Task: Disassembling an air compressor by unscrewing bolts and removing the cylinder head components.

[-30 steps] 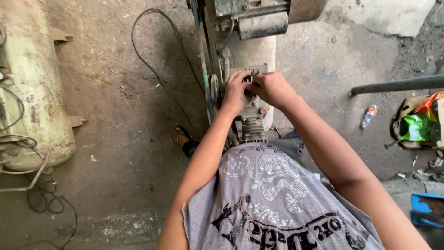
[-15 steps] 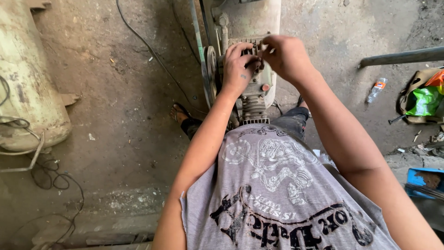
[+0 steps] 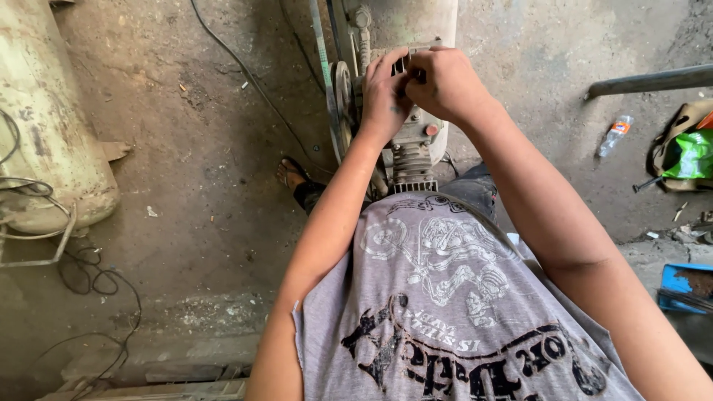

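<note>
Dusty concrete floor [image 3: 208, 186] surrounds a grey compressor pump [image 3: 412, 145]. Both arms reach far forward, the left hand [image 3: 382, 93] and right hand [image 3: 445, 82] pressed together, fingers curled onto the pump's top; what they pinch is hidden.

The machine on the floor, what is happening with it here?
A person in a grey printed shirt bends over a small grey machine with cooling fins and a belt wheel. Both hands are on its top: the left hand and the right hand meet there, fingers curled over a small part that I cannot make out. A big pale tank lies to the left, and cables lie on the dirty concrete floor.
</note>
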